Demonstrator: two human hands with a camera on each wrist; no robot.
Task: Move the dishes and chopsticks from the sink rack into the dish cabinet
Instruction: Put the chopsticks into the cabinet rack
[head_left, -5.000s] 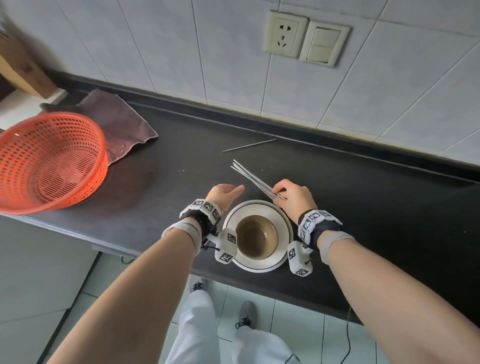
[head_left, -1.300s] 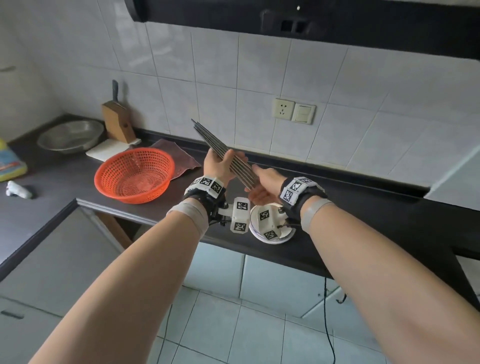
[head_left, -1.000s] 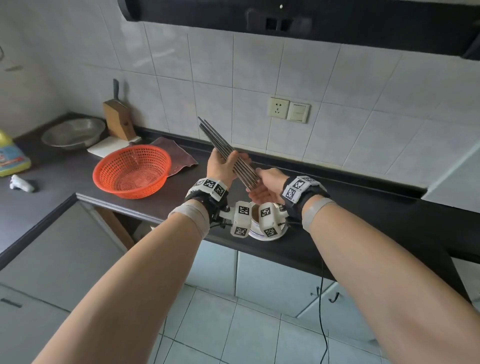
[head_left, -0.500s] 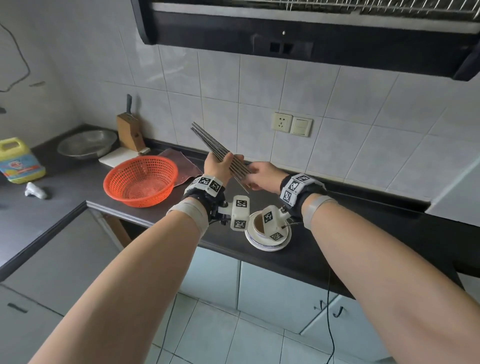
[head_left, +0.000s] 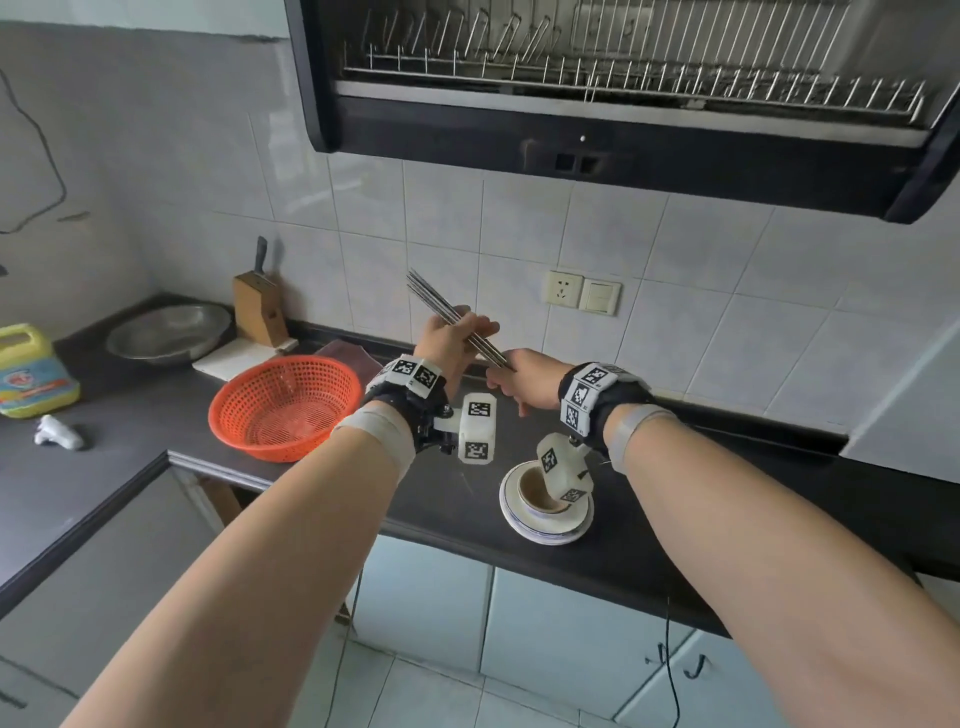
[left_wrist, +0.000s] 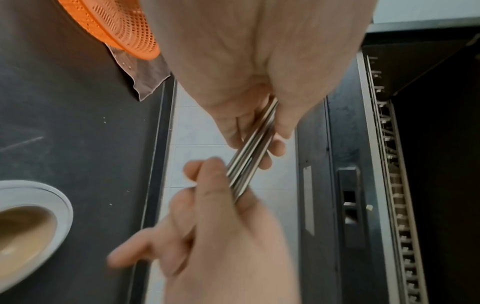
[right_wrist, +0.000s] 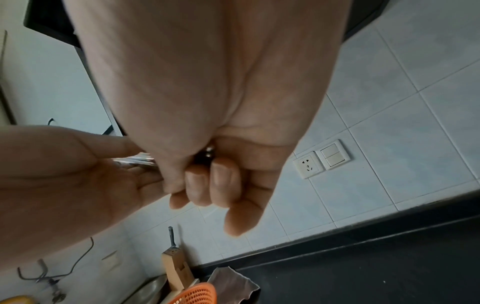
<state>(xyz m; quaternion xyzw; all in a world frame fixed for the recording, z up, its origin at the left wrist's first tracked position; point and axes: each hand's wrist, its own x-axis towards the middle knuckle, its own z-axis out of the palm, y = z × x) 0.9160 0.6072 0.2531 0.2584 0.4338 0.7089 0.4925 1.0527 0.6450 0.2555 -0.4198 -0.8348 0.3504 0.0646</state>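
nearest us, the stacked dishes (head_left: 545, 512) sit on the counter (head_left: 675, 519). above them our left hand (head_left: 449, 340) and right hand (head_left: 524, 382) both curl around the metal chopsticks (head_left: 449, 317), below the open dish cabinet (head_left: 623, 78).

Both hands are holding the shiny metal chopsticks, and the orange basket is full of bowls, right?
Not quite. Both the left hand and right hand do hold the chopsticks, but the head view shows the orange basket holds no bowls.

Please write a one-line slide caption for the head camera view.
Both hands, left hand and right hand, hold metal chopsticks below the open dish cabinet.
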